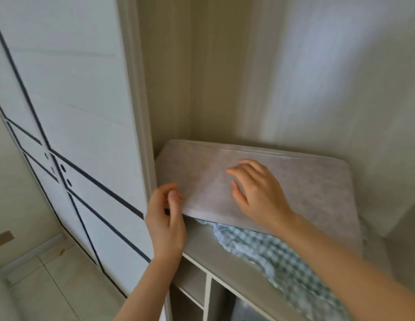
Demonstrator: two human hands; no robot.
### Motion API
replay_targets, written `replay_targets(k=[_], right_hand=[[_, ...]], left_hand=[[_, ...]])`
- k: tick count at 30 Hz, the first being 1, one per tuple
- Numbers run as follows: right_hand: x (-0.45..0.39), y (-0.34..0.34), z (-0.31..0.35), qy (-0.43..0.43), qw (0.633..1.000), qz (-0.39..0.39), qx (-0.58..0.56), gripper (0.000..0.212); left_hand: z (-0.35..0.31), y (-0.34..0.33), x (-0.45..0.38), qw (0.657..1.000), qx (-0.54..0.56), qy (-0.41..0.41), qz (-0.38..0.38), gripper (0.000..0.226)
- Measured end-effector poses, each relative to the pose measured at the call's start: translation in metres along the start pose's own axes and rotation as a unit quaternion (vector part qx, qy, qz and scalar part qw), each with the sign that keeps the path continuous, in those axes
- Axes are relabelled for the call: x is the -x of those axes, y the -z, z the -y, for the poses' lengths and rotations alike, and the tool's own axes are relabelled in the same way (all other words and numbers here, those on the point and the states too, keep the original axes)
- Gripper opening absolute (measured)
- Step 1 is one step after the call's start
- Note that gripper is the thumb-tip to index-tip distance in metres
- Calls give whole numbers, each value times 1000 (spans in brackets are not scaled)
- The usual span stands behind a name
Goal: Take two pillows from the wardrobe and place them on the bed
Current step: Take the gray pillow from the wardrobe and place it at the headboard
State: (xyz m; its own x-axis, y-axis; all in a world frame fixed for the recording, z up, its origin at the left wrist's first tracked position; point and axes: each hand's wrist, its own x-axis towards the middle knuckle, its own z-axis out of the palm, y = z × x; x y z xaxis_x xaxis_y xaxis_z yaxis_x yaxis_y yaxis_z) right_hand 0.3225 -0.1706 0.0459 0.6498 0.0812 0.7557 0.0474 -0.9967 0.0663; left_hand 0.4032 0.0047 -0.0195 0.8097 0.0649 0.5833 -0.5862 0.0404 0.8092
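Grey, felt-like fabric covers the pillow (259,181), which lies flat on the wardrobe shelf (225,258) inside the open compartment, resting on a green checked cloth (278,253) that may be the cover of the second pillow, though motion blur leaves that unclear. The right hand (255,188) is spread over the top of the pillow, fingers (236,169) open and curled slightly, closed on nothing. The left hand (166,218) is at the pillow's near left corner, fingers loosely open at the edge and not yet gripping it.

Judging from this, the lift is about to begin. The main risk is that pulling the grey pillow drags the checked cloth along, since it already hangs over the shelf's front lip and could slide to the floor. A one-corner grip could also let the pillow fold and catch on the wardrobe door (74,112) frame.
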Motion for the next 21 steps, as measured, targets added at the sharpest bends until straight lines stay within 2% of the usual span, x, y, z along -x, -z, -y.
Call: replay_targets(k=[4, 9, 12, 16, 21], right_hand=[[40, 5, -47, -75, 996, 44, 27, 19], [63, 2, -90, -135, 986, 80, 57, 20], [64, -9, -114, -156, 977, 122, 79, 25], [44, -40, -147, -167, 965, 172, 109, 34], [13, -90, -190, -201, 937, 248, 142, 50]], left_hand=[[10, -50, 31, 995, -12, 57, 86, 16], [35, -102, 39, 972, -86, 122, 182, 16], [56, -128, 32, 945, -188, 64, 260, 33], [83, -166, 13, 906, -262, -35, 330, 48], [123, -190, 1, 840, -349, -85, 408, 60]])
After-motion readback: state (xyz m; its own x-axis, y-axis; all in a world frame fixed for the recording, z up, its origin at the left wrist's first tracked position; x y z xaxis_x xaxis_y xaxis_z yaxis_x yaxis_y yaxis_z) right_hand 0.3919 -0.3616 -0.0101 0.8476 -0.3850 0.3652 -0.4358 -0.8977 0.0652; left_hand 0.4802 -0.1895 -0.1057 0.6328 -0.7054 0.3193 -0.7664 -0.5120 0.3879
